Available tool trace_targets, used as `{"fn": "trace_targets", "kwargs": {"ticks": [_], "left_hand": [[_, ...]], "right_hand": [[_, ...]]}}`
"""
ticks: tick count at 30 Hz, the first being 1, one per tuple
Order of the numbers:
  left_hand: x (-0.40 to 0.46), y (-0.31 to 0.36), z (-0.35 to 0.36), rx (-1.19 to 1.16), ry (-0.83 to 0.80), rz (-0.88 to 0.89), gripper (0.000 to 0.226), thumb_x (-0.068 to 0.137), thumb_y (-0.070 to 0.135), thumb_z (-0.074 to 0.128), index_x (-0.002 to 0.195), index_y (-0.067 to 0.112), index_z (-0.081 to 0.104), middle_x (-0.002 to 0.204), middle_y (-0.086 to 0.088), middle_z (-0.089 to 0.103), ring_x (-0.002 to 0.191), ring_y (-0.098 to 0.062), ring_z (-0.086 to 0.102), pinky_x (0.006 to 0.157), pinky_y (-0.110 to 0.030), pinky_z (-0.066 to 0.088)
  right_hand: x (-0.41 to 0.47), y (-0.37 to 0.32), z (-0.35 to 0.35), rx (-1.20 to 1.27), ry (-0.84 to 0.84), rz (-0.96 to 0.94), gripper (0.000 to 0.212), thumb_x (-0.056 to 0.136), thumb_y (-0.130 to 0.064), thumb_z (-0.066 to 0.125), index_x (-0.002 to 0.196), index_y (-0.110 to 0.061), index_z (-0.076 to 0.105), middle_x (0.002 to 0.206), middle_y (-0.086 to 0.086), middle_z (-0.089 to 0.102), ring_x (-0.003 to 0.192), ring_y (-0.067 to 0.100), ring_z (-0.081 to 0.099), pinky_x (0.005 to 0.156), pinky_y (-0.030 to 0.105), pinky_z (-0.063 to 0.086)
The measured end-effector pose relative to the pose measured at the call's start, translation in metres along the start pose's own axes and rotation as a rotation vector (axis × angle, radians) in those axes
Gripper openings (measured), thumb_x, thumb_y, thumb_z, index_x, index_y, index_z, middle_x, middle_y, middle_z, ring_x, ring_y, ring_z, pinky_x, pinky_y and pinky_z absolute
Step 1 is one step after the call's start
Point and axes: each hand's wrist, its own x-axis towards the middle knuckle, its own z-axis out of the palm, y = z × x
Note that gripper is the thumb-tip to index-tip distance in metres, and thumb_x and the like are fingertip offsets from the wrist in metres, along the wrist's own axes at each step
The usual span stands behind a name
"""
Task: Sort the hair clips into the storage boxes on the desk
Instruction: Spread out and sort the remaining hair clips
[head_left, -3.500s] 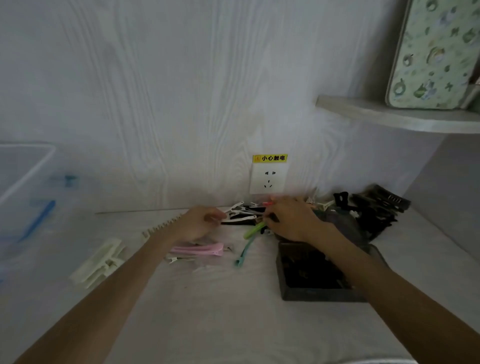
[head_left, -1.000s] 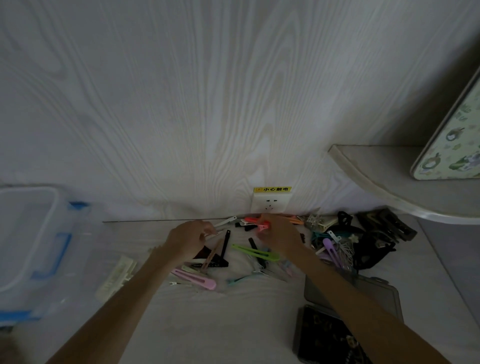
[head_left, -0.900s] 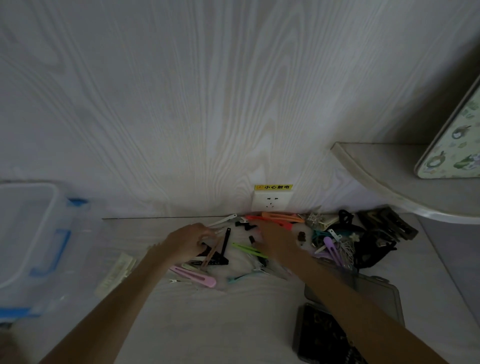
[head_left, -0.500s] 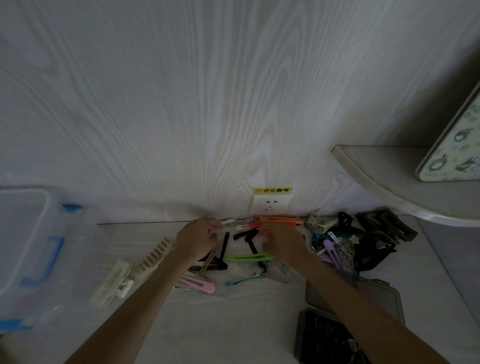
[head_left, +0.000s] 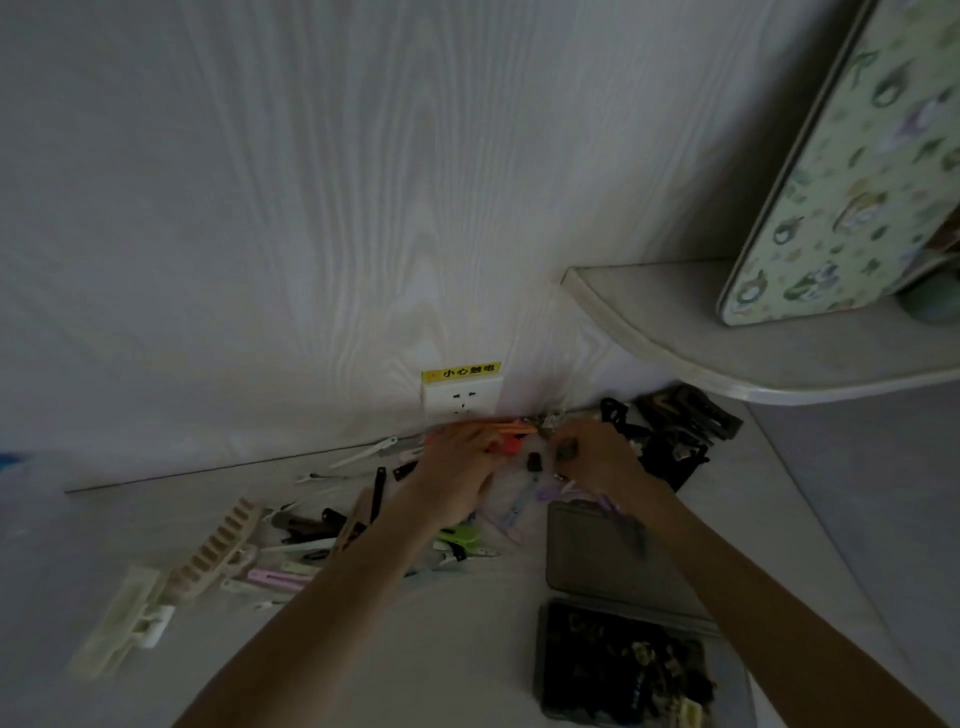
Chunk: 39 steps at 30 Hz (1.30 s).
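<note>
I see the left hand (head_left: 457, 475) pinching an orange hair clip (head_left: 511, 429) beside the wall socket (head_left: 461, 400); the right hand (head_left: 597, 457) curls its fingers round a small dark clip (head_left: 569, 448). The loose clips (head_left: 311, 540) lie scattered left of the dark storage box (head_left: 621, 670). Risk: the dim light could cause mis-sorting, and a clip could slip toward the socket.

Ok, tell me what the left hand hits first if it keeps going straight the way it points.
The left hand points toward the wall. Right at its fingertips lie the orange clips, so it likely meets those first, then the wall socket just behind. Depth is hard to judge.
</note>
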Motion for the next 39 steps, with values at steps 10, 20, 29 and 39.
{"fn": "trace_targets", "kwargs": {"ticks": [10,20,29,39], "left_hand": [[-0.012,0.002,-0.042,0.323,-0.124,-0.436,0.019,0.086,0.024,0.056,0.102,0.019,0.065,0.103,-0.001,0.066,0.101,-0.021,0.06,0.083,-0.03,0.041],[0.023,0.034,-0.044,0.004,-0.118,-0.214,0.042,0.09,0.01,0.047,0.129,0.027,0.052,0.128,-0.001,0.055,0.115,-0.023,0.053,0.087,-0.037,0.046],[0.031,0.044,-0.021,0.26,-0.23,-0.265,0.03,0.09,0.018,0.047,0.118,0.02,0.059,0.121,-0.002,0.059,0.113,-0.022,0.055,0.09,-0.035,0.048],[0.045,0.07,-0.005,0.19,-0.052,-0.143,0.032,0.087,0.036,0.059,0.116,0.023,0.062,0.124,-0.001,0.051,0.111,-0.02,0.048,0.09,-0.033,0.04]], "right_hand": [[0.002,-0.028,0.023,-0.174,-0.02,-0.135,0.012,0.08,-0.005,0.05,0.071,-0.01,0.057,0.1,0.021,0.065,0.098,0.033,0.061,0.077,0.033,0.047],[-0.032,0.026,-0.052,1.262,-0.154,0.339,0.013,0.089,0.002,0.051,0.095,-0.006,0.058,0.08,0.009,0.06,0.068,0.015,0.059,0.063,0.022,0.055],[-0.06,0.081,-0.08,1.286,-0.069,0.432,0.006,0.088,-0.011,0.058,0.085,-0.015,0.061,0.079,0.003,0.062,0.068,0.013,0.056,0.056,0.021,0.047],[-0.074,0.091,-0.079,1.253,-0.07,0.415,0.009,0.092,-0.013,0.054,0.094,-0.011,0.063,0.083,0.006,0.062,0.07,0.015,0.056,0.062,0.023,0.045]]}}
